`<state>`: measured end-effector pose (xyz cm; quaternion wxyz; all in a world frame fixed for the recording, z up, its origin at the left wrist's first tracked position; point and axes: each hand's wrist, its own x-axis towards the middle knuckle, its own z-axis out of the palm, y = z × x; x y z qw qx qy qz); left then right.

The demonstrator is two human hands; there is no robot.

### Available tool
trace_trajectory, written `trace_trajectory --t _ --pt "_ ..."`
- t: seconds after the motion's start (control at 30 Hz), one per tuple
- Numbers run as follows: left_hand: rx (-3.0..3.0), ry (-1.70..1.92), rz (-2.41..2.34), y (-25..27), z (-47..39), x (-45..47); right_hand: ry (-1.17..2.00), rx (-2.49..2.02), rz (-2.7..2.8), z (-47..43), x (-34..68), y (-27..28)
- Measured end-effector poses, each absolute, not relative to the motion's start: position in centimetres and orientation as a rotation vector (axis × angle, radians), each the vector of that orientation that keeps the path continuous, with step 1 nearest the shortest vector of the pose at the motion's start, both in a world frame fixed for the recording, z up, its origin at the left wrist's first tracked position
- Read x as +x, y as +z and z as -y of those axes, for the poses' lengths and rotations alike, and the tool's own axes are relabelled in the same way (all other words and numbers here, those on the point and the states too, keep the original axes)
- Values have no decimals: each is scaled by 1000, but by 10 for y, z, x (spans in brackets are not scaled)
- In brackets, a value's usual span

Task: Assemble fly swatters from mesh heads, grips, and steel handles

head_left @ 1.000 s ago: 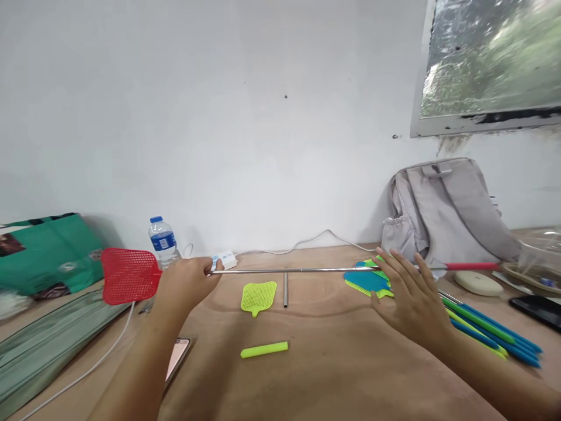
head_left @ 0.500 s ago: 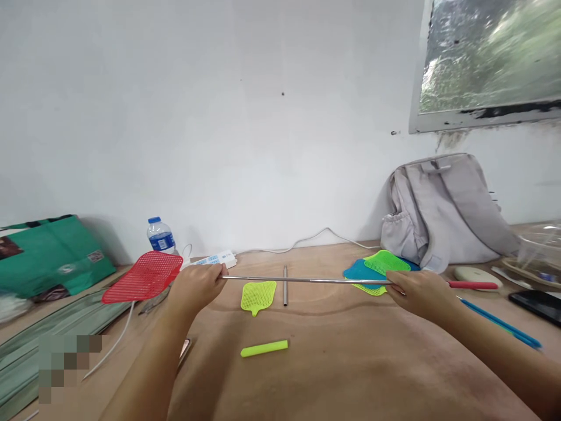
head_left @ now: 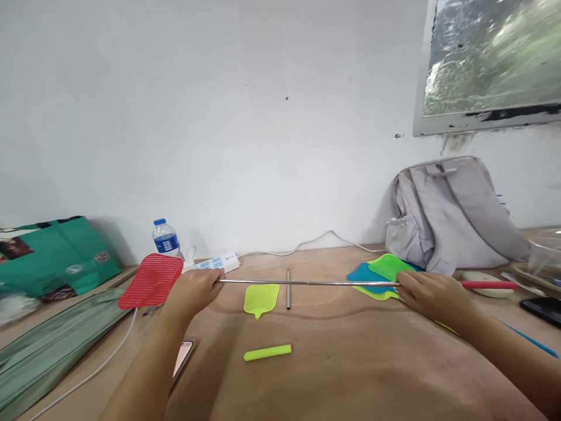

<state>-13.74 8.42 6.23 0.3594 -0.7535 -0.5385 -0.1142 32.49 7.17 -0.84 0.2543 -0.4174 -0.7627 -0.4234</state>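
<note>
I hold a red fly swatter (head_left: pixel 151 280) with a telescopic metal rod (head_left: pixel 307 283) stretched level between my hands. My left hand (head_left: pixel 198 292) is closed round the rod's end by the red mesh head. Toward the handle, my right hand (head_left: pixel 432 293) grips the other end, and the red handle (head_left: pixel 488 285) sticks out beyond it. On the table below lie a yellow-green swatter head (head_left: pixel 262 298), a loose metal tube (head_left: pixel 288 295) and a yellow-green handle (head_left: pixel 267 352). Behind my right hand, green (head_left: pixel 388 267) and blue (head_left: pixel 366 276) swatter heads overlap in a pile.
A water bottle (head_left: pixel 165 237) and a white power strip (head_left: pixel 219 262) stand by the wall. At the left are a green bag (head_left: pixel 61 254) and folded cloth (head_left: pixel 65 345); a phone (head_left: pixel 182 358) lies by my left forearm. A grey backpack (head_left: pixel 456 216) leans at the right.
My hands have drawn slightly farther apart along the rod, my right hand shifting right. The red mesh head has turned a little. The whole view has shifted slightly.
</note>
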Motion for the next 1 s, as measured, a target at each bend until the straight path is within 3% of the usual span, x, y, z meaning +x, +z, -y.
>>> trace_trajectory --t 0.67,1.0 --pt "-1925 -151 1918 101 -65 -131 -968 -1243 2197 -68 315 0" --pt "-1965 -151 2047 103 -61 -171 -741 -1817 2089 -67 354 17"
